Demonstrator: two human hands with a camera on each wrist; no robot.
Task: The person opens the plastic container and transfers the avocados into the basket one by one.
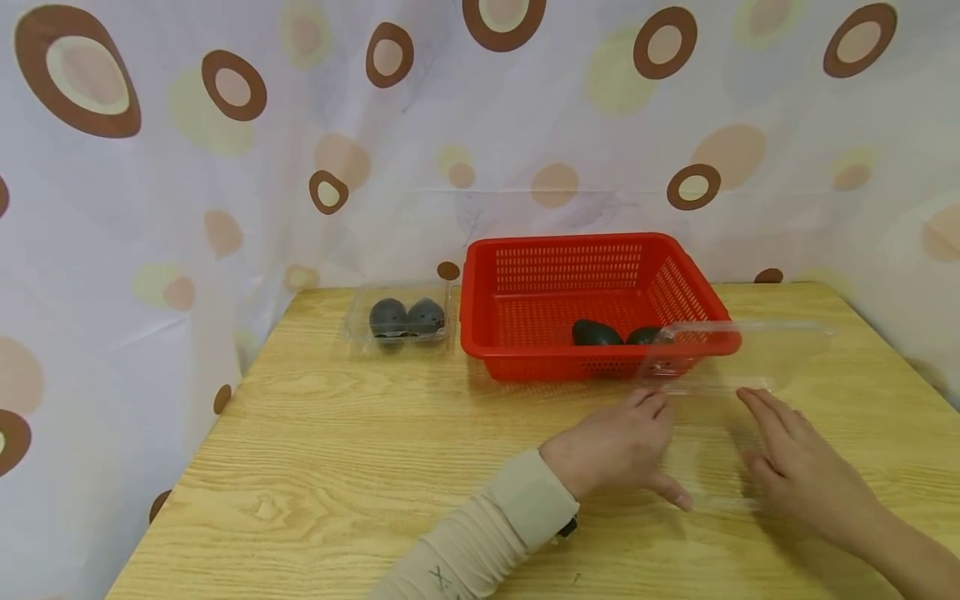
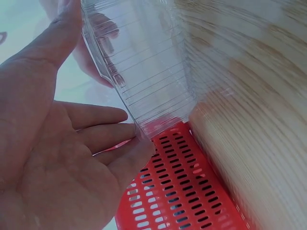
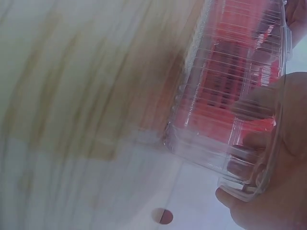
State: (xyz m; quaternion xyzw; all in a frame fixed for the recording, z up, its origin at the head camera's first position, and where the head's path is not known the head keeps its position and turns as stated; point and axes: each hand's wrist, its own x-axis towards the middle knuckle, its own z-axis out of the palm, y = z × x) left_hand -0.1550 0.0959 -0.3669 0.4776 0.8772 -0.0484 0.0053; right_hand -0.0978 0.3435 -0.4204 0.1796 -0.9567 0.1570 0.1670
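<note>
A clear plastic clamshell box stands opened on the table, right of centre, its raised lid overlapping the basket's near right corner. My left hand is at its left side; in the left wrist view the extended fingers touch the rim of the ribbed plastic. On the opposite side is my right hand, fingers stretched forward. The right wrist view shows some right fingers through the transparent wall, against the rim. Two dark green avocados lie in the red basket; its front wall partly hides them.
Left of the basket, another clear box holds two dark avocados. The pale wooden table extends back to a patterned curtain that hangs behind it and on both sides.
</note>
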